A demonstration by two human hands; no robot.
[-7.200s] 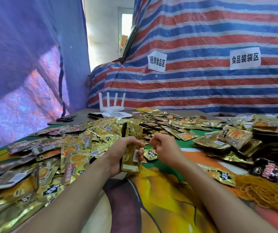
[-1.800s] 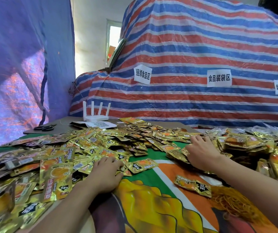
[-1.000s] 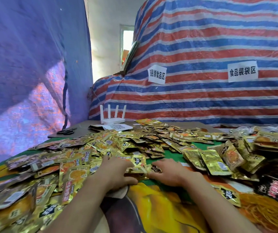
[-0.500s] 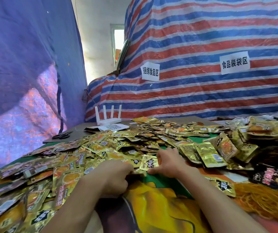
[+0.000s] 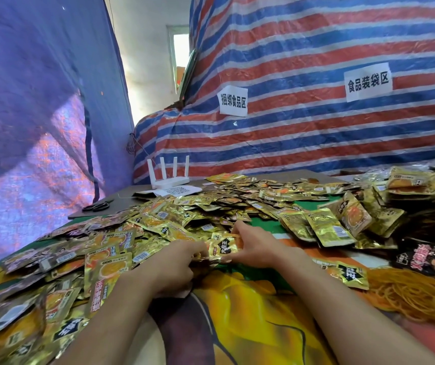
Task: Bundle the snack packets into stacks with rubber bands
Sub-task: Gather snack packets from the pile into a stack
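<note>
**Desk:** What's at the left edge?

**Photographer:** A purple-blue tarp point(image 5: 26, 101) hangs there. Below it, black scissors point(image 5: 98, 206) lie on the bare tabletop, with a white four-antenna router point(image 5: 170, 177) to their right. Loose gold snack packets point(image 5: 158, 222) cover the table from the left edge across.

**Desk:** And the hands?

**Photographer:** Both are at centre, at the heap's near edge. The left hand point(image 5: 174, 267), fingers curled, grips a small stack point(image 5: 207, 259) low over the printed cloth point(image 5: 250, 312). The right hand point(image 5: 258, 248) pinches a gold packet point(image 5: 223, 246) just above that stack, thumb in front and fingers behind.

**Desk:** Further right?

**Photographer:** A red, white and blue striped tarp point(image 5: 316, 143) carries two paper signs point(image 5: 233, 100). More packets are piled below it. A mound of orange rubber bands point(image 5: 408, 291) sits at the right edge, well apart from both hands.
</note>
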